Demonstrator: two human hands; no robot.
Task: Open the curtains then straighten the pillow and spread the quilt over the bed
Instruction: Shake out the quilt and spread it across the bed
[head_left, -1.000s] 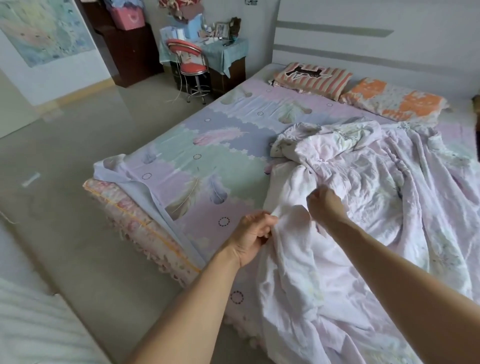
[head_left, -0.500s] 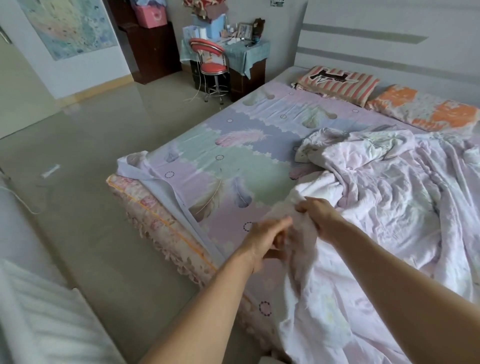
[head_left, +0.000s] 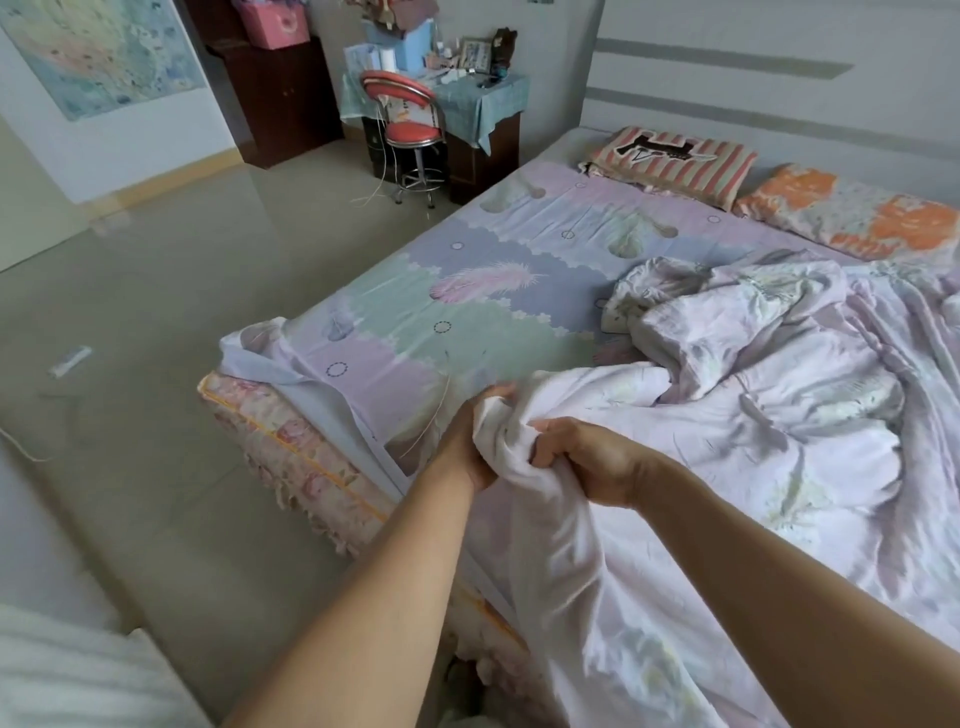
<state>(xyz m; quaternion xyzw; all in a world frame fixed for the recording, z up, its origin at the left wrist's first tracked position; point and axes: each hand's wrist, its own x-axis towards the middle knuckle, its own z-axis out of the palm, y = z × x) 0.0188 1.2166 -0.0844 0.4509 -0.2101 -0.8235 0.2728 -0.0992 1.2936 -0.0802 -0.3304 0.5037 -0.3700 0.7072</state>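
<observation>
There is only one view, from a wide-angle camera on the person's head. It looks forward and down from the foot corner of the bed (head_left: 415, 322), so no second view shares the scene. The two forearms enter from 6 o'clock and are very near the lens. The pillows (head_left: 675, 156) lie far off at 1 o'clock, the chair (head_left: 410, 130) at 11 o'clock, and the floor (head_left: 156, 312) fills the side from 8 to 10 o'clock. Straight lines bend near the edges.

- We see a pale pink quilt (head_left: 769, 447) with faint floral print.
- Our sheet (head_left: 457, 312) shows pastel feathers.
- One pillow (head_left: 675, 156) is pink-striped, another pillow (head_left: 857, 218) orange-patched.
</observation>
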